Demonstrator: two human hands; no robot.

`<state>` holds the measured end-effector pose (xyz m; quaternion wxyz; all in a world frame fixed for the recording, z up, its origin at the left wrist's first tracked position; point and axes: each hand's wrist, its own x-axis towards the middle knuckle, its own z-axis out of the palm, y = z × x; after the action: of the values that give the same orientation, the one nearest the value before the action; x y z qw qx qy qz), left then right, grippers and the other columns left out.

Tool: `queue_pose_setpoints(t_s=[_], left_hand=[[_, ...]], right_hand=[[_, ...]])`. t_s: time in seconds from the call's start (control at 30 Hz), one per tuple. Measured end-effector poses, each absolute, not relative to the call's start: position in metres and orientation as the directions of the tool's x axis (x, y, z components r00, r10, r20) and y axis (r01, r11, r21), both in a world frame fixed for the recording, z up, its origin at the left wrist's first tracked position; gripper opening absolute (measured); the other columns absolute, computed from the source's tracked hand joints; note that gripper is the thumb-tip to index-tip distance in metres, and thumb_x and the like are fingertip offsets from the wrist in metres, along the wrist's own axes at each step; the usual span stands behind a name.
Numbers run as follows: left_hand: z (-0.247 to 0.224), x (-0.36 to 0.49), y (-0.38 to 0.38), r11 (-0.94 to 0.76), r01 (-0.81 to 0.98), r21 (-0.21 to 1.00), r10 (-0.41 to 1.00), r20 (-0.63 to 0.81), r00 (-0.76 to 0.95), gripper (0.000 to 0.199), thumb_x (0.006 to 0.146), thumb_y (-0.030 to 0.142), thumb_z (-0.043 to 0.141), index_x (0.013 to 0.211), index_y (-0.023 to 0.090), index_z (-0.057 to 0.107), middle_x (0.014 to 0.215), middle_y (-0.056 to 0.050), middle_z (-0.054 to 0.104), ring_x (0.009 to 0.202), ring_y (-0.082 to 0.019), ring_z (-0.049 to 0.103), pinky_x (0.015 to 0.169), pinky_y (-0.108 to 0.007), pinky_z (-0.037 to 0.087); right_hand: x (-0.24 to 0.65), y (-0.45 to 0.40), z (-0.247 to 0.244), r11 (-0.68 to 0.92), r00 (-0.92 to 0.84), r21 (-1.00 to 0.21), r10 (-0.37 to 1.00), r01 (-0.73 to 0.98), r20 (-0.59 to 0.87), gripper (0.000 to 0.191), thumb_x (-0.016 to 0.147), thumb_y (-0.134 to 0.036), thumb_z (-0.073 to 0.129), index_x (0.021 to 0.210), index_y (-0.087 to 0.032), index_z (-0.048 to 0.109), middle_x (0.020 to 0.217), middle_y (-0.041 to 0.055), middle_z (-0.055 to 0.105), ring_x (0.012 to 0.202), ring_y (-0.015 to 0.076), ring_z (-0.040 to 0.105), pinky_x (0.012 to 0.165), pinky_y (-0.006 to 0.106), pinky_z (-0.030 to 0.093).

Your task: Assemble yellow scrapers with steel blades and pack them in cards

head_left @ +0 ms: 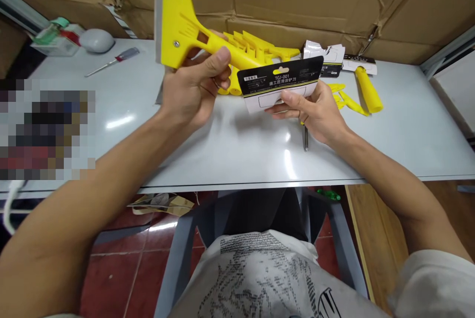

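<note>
The left hand (198,80) is closed around the handle of a big yellow scraper (176,21). Its wide head sticks up past the hand at 11 o'clock, and its handle points to 4 o'clock. The right hand (322,115) pinches a black and white card (282,80), with the thumb on the front. The card is at 10 o'clock from that hand. The handle's end goes behind the card, so I can't tell if they touch.

Near the right hand, a thin metal rod (306,140) pokes out at 7 o'clock. More cards (330,55) lie at 12 o'clock, and a yellow tube (368,93) is at 2 o'clock. From the left hand, more yellow scrapers (272,51) are at 2 o'clock and a screwdriver (126,54) is at 9 o'clock, on the shiny table (411,135).
</note>
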<state>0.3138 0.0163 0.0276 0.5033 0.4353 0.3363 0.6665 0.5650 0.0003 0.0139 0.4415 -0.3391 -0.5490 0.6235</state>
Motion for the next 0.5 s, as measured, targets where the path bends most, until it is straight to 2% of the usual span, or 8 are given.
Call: queue_pose_setpoints(t_s=[0.13,0.3,0.4,0.5], left_hand=[[0.035,0.306,0.018,-0.292,-0.303,0.907,0.955,0.296,-0.034,0.033,0.074,0.037,0.114,0.093,0.032,0.088,0.086,0.001,0.065,0.068,-0.015,0.039,0.061,-0.036,0.032],[0.037,0.299,0.024,-0.243,-0.316,0.917,0.959,0.276,0.063,0.059,0.054,0.052,0.126,0.092,0.03,0.088,0.083,0.003,0.06,0.068,-0.012,0.034,0.062,-0.032,0.028],[0.041,0.296,0.025,-0.205,-0.287,0.936,0.961,0.248,0.121,0.062,0.052,0.056,0.127,0.091,0.028,0.089,0.078,0.003,0.058,0.067,-0.011,0.037,0.062,-0.03,0.024],[0.041,0.293,0.026,-0.176,-0.261,0.949,0.957,0.228,0.182,0.062,0.054,0.057,0.126,0.092,0.026,0.09,0.08,0.001,0.065,0.068,-0.012,0.042,0.061,-0.031,0.023]], right_hand=[[0.568,0.001,0.011,0.019,-0.425,-0.99,0.902,-0.143,0.078,0.074,0.076,-0.063,0.113,0.125,-0.027,0.072,0.113,0.0043,0.088,0.097,0.0231,0.088,0.095,0.043,0.082],[0.568,-0.001,0.006,0.031,-0.448,-0.993,0.891,-0.115,0.079,0.07,0.075,-0.063,0.113,0.12,-0.026,0.073,0.114,0.0036,0.087,0.098,0.0227,0.087,0.095,0.043,0.082],[0.57,-0.003,0.008,0.032,-0.515,-0.994,0.853,-0.101,0.079,0.069,0.077,-0.063,0.111,0.124,-0.025,0.077,0.115,0.0031,0.086,0.1,0.0236,0.087,0.093,0.044,0.082],[0.571,-0.004,0.008,0.048,-0.558,-0.995,0.825,-0.087,0.089,0.072,0.078,-0.062,0.111,0.132,-0.025,0.078,0.118,0.0034,0.085,0.107,0.0266,0.087,0.093,0.047,0.081]])
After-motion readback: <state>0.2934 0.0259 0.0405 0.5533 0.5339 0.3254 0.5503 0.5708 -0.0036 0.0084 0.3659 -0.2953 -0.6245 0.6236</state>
